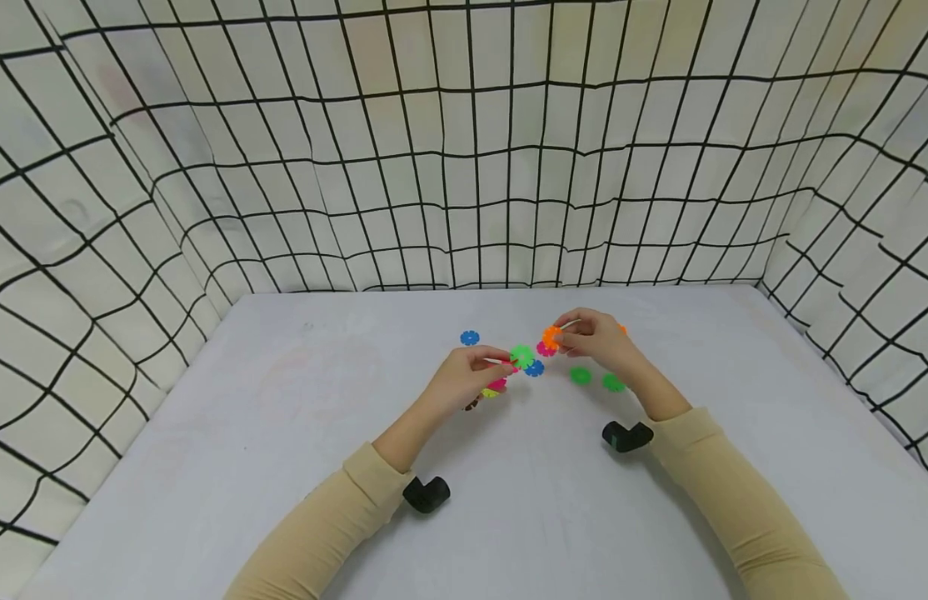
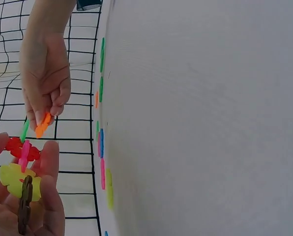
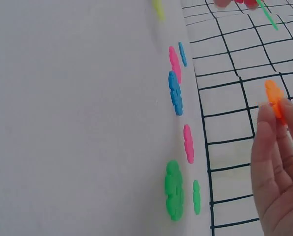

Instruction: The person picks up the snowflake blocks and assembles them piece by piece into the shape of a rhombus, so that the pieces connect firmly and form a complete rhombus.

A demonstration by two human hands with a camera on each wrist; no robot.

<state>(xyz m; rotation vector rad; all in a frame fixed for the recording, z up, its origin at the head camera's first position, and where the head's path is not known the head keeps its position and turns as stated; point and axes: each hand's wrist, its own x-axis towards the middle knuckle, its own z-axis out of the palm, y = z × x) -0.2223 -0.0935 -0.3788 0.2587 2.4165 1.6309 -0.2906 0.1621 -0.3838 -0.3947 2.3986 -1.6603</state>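
Note:
My left hand (image 1: 464,375) holds a chain of joined plastic snowflake discs. In the left wrist view the chain has a brown disc (image 2: 25,204), a yellow disc (image 2: 11,179), a pink disc (image 2: 24,156), a red disc (image 2: 34,153) and a green disc (image 2: 24,130) at its far end. Thumb and fingers pinch around the red one. Between thumb and fingertips of my right hand (image 1: 595,337) is a single orange disc (image 1: 551,337). It is raised off the table, a short way right of the green disc and apart from it.
Loose snowflake discs lie on the white table (image 1: 284,433): a blue disc (image 1: 470,337), another blue disc (image 1: 535,367), a green disc (image 1: 581,376) and several more. Black angled pieces (image 1: 426,495) sit at both wrists. Black-gridded white walls (image 1: 494,183) enclose the table's back and sides.

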